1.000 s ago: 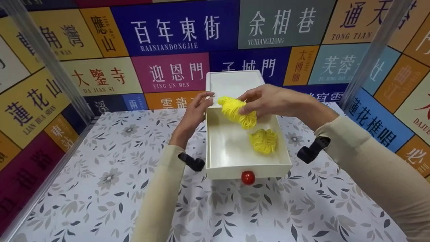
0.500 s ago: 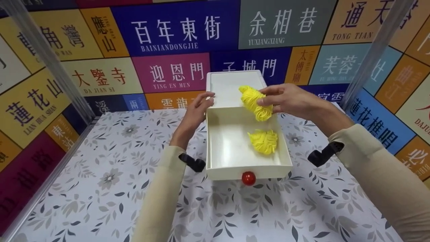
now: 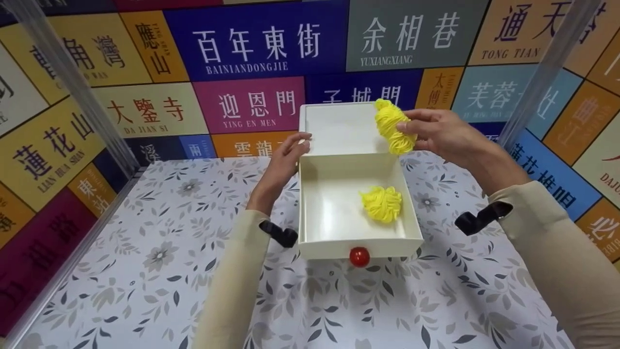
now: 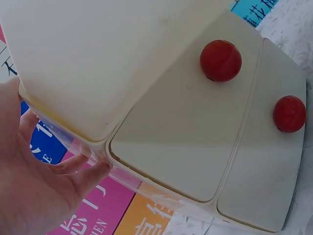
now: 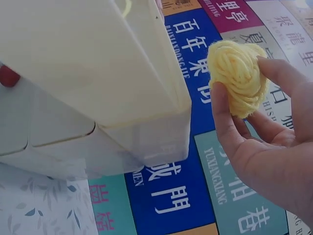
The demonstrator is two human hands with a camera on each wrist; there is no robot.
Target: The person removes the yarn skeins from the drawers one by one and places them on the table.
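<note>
In the head view, my right hand (image 3: 448, 135) pinches a yellow yarn bundle (image 3: 393, 126) between thumb and fingers, above the right rear of a small white drawer cabinet (image 3: 336, 128). The right wrist view shows this bundle (image 5: 234, 73) in the air, apart from the cabinet. The top drawer (image 3: 329, 215) is pulled out, and a second yellow yarn bundle (image 3: 381, 204) lies inside at its right. My left hand (image 3: 285, 157) rests against the cabinet's left side and top edge, near the drawer's back. In the left wrist view its fingertips (image 4: 100, 169) touch the clear side wall.
A red round knob (image 3: 359, 257) sits on the drawer's front. Below, two closed drawers carry red knobs (image 4: 221, 60). Leaf-patterned cloth (image 3: 160, 271) covers the table, and sign-printed panels (image 3: 252, 41) with clear corner posts (image 3: 552, 72) surround it.
My right hand has lifted the yarn bundle up and to the right, from over the drawer to beyond the cabinet's right rear edge. My left hand and the other bundle stay put.
</note>
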